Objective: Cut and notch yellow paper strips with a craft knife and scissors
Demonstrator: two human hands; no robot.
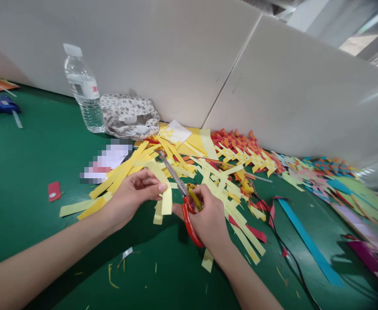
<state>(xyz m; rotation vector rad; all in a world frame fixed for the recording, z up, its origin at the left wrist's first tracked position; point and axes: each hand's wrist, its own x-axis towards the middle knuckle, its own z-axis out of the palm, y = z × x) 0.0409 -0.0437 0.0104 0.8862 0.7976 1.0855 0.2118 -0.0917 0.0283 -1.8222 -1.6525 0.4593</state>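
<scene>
My left hand pinches a pale yellow paper strip between thumb and fingers, its end bending down toward me. In my right hand are scissors with red handles, their metal blades pointing up and away to the left, beside the strip. Something yellow-green shows at the scissors' pivot, partly hidden by my fingers. Under and behind both hands lies a heap of yellow paper strips and pale yellow strips.
A water bottle and a patterned cloth pouch stand against the grey partition. Woven paper pieces lie behind the heap. A black cable and a blue strip are at right. A blue glue gun lies at far left.
</scene>
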